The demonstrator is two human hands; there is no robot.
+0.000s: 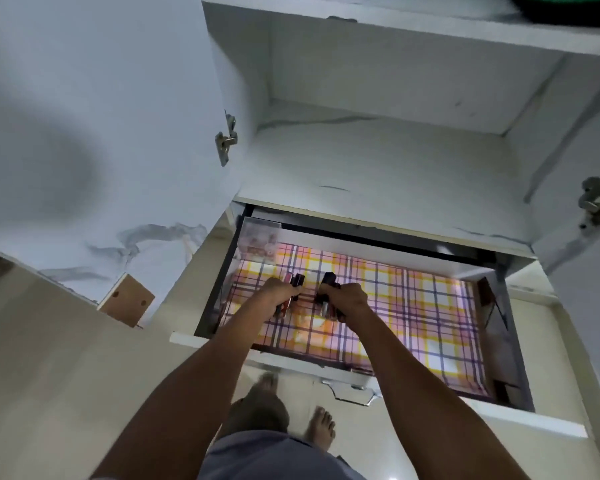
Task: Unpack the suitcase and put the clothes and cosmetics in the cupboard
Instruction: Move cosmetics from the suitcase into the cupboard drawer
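Both your arms reach forward over the open drawer [492,344] of the white cupboard [378,161]. Your left hand [279,289] is curled round a bunch of slim cosmetic tubes [293,282]; dark caps poke out above the knuckles and reddish ends show below, but blur keeps you from counting them or reading any label. Your right hand [349,299] grips a second bunch [328,284] the same way, dark tops above, pale and red ends beneath the palm. Both bunches hang just above the checked liner [413,306] in the drawer's left half; whether any tube touches it cannot be told. A clear box [260,240] stands in the drawer's far left corner, its contents smeared. The shelf above the drawer is bare white board. The left door [84,133] stands open, its hinge [226,138] in view. Something green and dark is cut off at the top right edge. Your bare feet [321,427] show on the floor below, partly hidden by your arms and grey clothing.
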